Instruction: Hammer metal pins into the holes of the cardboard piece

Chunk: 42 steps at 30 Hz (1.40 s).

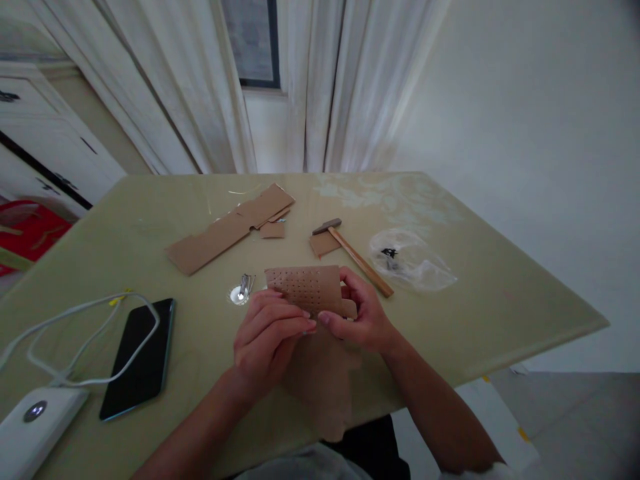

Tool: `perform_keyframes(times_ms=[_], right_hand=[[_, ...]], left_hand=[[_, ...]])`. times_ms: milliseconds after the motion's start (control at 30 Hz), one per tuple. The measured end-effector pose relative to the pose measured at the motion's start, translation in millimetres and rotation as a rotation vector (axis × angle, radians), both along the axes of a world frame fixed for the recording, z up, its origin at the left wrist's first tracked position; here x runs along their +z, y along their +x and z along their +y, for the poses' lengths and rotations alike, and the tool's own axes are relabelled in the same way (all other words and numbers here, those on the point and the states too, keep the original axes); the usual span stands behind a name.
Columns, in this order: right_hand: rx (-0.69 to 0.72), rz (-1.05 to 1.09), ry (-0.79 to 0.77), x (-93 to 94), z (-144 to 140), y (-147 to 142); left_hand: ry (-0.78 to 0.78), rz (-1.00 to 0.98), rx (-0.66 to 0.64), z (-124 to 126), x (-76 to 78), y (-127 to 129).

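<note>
Both hands hold a brown cardboard piece (309,287) punched with rows of small holes, raised just above the table's near edge. My left hand (267,337) pinches its lower left edge with the fingertips. My right hand (365,317) grips its right edge, thumb on top. A larger cardboard sheet (323,387) lies flat under the hands. A small white dish with several nails (241,291) sits just left of the held piece. A wooden-handled hammer (355,254) lies behind my right hand.
Long cardboard strips (227,229) lie mid-table, a small scrap (324,244) by the hammer head. A clear plastic bag (410,260) with dark small parts lies right. A black phone (143,357), white cable (75,327) and white power bank (33,427) sit at the left. The olive table (500,307) ends at right.
</note>
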State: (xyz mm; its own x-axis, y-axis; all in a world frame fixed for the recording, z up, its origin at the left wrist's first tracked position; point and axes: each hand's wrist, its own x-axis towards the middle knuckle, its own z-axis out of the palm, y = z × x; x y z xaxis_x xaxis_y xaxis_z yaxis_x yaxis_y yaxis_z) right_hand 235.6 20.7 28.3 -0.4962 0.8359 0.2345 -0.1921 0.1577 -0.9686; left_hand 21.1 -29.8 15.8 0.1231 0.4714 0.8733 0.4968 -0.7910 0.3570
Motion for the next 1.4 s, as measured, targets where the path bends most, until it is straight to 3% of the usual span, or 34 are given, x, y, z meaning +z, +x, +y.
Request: perform_keyframes(times_ms=[200,333,433,567,667,800,1033,1400], right_hand=[[-0.063,-0.069,0.009,1.5,2.2,0.7],[-0.087,-0.013,-0.042,2.6,2.8,1.3],[-0.116,0.029,-0.091,2.5,4.0,2.3],[-0.143,0.053,-0.181,0.7,6.9,4.9],[-0.216,0.076,-0.191,-0.5,9.0,7.4],[-0.267,0.081,-0.186,-0.7,11.0,10.1],[-0.264,0.060,-0.156,-1.8,11.0,10.4],[-0.262,0.042,-0.168,-0.8,12.3,9.6]], left_hand=[[-0.024,-0.116,-0.048,-7.6,3.4,-3.3],[-0.055,-0.285,0.159,2.8,-1.5,-11.4],[-0.281,-0.362,0.474,20.7,-1.9,-30.6],[-0.702,-0.148,0.627,45.7,-1.1,-74.8],[-0.905,0.070,0.796,58.7,-7.6,-102.1],[-1.101,0.279,0.770,67.6,-22.6,-110.6],[-1.003,0.354,0.725,69.4,-39.0,-108.8],[-1.095,0.466,0.704,64.1,-26.8,-101.8]])
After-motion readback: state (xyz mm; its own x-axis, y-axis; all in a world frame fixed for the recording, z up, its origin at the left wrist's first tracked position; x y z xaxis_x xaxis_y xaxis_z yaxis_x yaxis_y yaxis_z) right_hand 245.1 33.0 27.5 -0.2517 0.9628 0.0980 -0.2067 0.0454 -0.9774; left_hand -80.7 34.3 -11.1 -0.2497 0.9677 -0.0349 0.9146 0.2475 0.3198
